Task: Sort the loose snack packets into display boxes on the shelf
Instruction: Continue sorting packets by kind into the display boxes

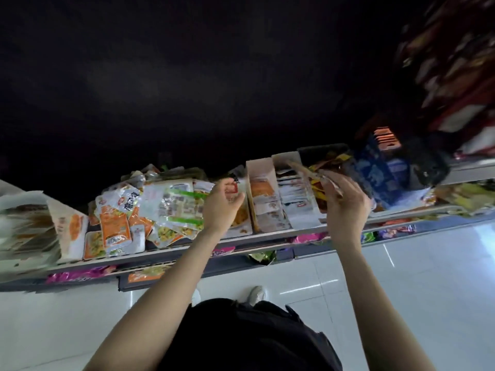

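Observation:
A heap of loose snack packets [150,210], white, orange and green, lies on the shelf [187,249] left of centre. My left hand [221,206] is at the heap's right edge, fingers curled round a white and red packet [233,186]. To its right stand open white display boxes [263,199] filled with upright packets. My right hand [345,202] hovers over the box of yellow-brown packets [317,192] and pinches one or more thin packets [312,174] at its fingertips.
A blue display box [380,172] and a dark one [426,167] stand further right on the shelf. A white box [69,231] leans at the left. Purple packets [80,274] sit on a lower shelf. White tiled floor [401,290] lies below, with my shoes [255,294].

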{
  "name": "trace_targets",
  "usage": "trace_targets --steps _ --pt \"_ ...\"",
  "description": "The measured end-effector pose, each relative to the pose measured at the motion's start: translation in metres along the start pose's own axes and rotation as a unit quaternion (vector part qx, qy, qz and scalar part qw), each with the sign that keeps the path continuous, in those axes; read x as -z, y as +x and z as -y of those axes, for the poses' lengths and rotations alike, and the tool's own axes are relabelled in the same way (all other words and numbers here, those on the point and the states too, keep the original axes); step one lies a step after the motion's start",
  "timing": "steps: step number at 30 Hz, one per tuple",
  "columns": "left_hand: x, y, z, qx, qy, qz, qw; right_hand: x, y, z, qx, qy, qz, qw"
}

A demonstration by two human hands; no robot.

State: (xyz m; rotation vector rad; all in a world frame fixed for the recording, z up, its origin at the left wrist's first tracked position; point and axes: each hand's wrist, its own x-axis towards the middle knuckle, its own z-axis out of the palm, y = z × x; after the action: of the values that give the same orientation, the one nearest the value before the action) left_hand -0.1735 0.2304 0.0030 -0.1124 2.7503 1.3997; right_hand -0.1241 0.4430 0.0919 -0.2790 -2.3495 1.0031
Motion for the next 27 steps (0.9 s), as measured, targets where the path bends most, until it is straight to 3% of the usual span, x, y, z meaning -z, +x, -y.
trace_targets --steps 3,7,13,17,21,23,25,27 --pt "-0.024 0.019 -0.002 0.03 0.029 0.027 0.999 0.003 0.034 -0.021 0.132 -0.069 -0.01 0.989" --pt "-0.044 0.031 -0.007 0.03 0.09 0.047 0.994 -0.023 0.066 -0.029 0.294 -0.187 0.064 0.935" --pt "-0.057 0.034 -0.006 0.039 0.123 0.036 0.991 -0.068 0.081 -0.035 0.277 -0.338 0.303 0.847" --pt "-0.059 0.035 -0.002 0.042 0.128 0.041 0.99 -0.063 0.082 -0.028 0.255 -0.319 0.251 0.878" --pt "-0.061 0.035 -0.002 0.049 0.138 0.038 0.989 -0.069 0.081 -0.038 0.23 -0.365 0.334 0.838" --pt "-0.061 0.036 0.0 0.048 0.14 0.034 0.988 -0.07 0.077 -0.04 0.231 -0.336 0.318 0.856" --pt "-0.06 0.035 0.001 0.048 0.13 0.037 0.99 -0.068 0.071 -0.048 0.25 -0.278 0.231 0.898" --pt "-0.059 0.034 0.0 0.05 0.121 0.037 0.991 -0.062 0.065 -0.056 0.265 -0.241 0.211 0.909"
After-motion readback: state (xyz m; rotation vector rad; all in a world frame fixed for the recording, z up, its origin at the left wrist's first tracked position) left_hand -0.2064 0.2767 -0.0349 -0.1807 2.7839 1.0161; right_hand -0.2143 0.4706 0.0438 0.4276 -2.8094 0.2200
